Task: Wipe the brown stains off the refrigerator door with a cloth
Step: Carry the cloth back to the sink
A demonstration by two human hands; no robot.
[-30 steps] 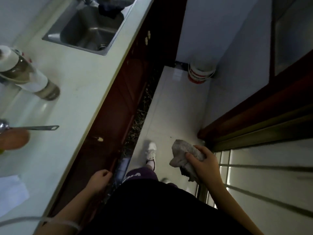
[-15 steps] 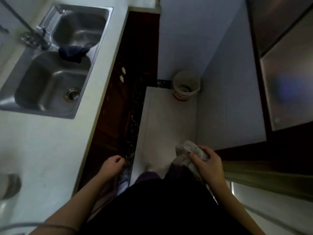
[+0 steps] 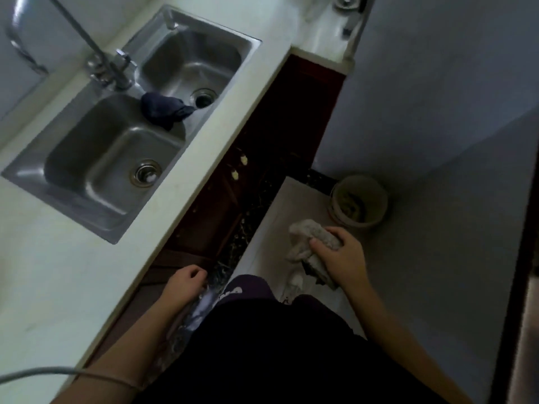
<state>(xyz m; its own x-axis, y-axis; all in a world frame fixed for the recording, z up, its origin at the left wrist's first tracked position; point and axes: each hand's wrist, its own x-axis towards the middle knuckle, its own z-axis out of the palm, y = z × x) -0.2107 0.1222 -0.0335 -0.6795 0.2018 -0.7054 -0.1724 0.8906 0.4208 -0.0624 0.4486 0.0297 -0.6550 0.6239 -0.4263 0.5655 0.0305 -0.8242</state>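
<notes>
My right hand (image 3: 342, 258) grips a crumpled grey cloth (image 3: 309, 237) at waist height above the pale floor. My left hand (image 3: 183, 287) hangs beside the edge of the counter with its fingers loosely curled, holding nothing. The refrigerator door and its brown stains are not in view; only a dark brown frame edge (image 3: 522, 258) runs down the right side.
A white counter (image 3: 221, 123) with a double steel sink (image 3: 122, 147) and tap (image 3: 110, 68) fills the left; a dark rag (image 3: 163, 110) lies on the sink divider. Dark red cabinet fronts (image 3: 262, 158) stand below. A white bucket (image 3: 358, 202) sits in the floor corner by the grey wall (image 3: 437, 141).
The view has swung left and forward along the counter: the sink now fills the upper left, the bucket is closer. My right hand still holds the cloth; my left hand stays low.
</notes>
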